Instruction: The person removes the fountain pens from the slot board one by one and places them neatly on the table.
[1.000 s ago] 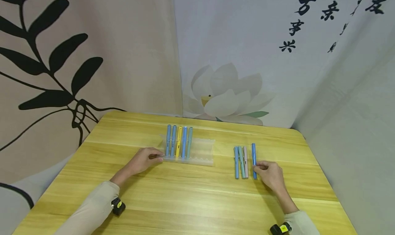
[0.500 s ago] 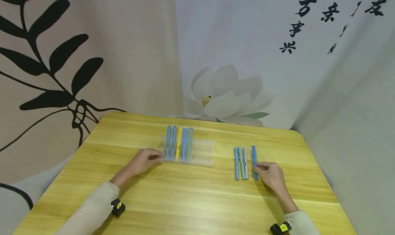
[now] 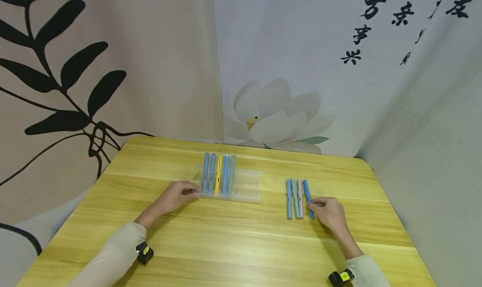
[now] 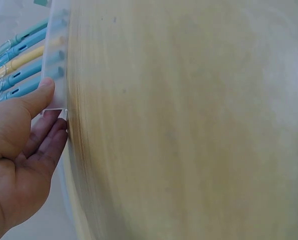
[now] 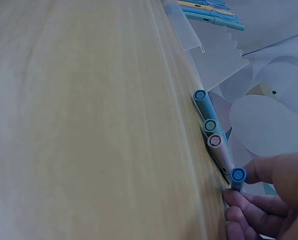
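My left hand (image 3: 176, 196) grips the left end of a clear plastic pen rack (image 3: 246, 185), thumb on top and fingers beneath in the left wrist view. Several pens lie side by side in its left half: blue ones, a yellow pen (image 3: 218, 174) and a teal pen (image 3: 231, 175). Over on the right, my right hand (image 3: 331, 213) pinches a dark blue pen (image 3: 306, 190) between thumb and fingers, its far end leaning left. Just left of it lie a pale pink pen (image 3: 300, 199), a green pen (image 3: 295, 199) and a lighter blue pen (image 3: 288, 199).
The wooden table (image 3: 226, 245) carries everything. A curtain with a lotus print (image 3: 278, 111) hangs behind its far edge. The right half of the rack shows bare notches. Each wrist wears a small black camera (image 3: 144, 252).
The dark blue pen's far end has swung left, close against the pink pen, while my right hand keeps hold of it. My left hand and the rack stay put.
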Action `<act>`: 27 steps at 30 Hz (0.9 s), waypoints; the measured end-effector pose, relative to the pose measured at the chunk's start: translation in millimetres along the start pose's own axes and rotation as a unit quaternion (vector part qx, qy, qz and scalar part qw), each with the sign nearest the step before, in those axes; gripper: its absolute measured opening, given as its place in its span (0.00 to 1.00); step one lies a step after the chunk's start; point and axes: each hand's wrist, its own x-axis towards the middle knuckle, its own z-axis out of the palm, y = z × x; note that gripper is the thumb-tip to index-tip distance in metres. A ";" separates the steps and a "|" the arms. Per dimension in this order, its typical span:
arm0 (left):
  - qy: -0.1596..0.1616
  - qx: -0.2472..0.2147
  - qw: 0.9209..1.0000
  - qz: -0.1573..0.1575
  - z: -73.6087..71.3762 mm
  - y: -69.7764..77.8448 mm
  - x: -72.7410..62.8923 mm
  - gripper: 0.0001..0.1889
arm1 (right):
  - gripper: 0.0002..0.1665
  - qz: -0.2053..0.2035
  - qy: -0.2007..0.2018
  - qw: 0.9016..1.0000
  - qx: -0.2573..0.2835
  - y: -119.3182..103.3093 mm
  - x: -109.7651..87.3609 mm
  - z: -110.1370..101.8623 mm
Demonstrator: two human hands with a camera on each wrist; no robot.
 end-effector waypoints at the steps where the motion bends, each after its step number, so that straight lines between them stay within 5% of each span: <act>1: -0.001 -0.001 1.000 -0.003 0.0 0.2 -0.2 0.13 | 0.16 0.000 0.000 1.000 -0.001 -0.1 0.0 0.2; 17: 0.002 0.004 1.000 -0.006 -0.5 2.3 0.1 0.13 | 0.18 -0.005 -0.004 1.000 0.004 -5.6 -2.7 -3.4; 27: 0.003 0.005 1.000 -0.009 -1.0 2.8 -0.8 0.13 | 0.18 -0.087 0.011 0.996 0.015 -24.8 1.1 -12.5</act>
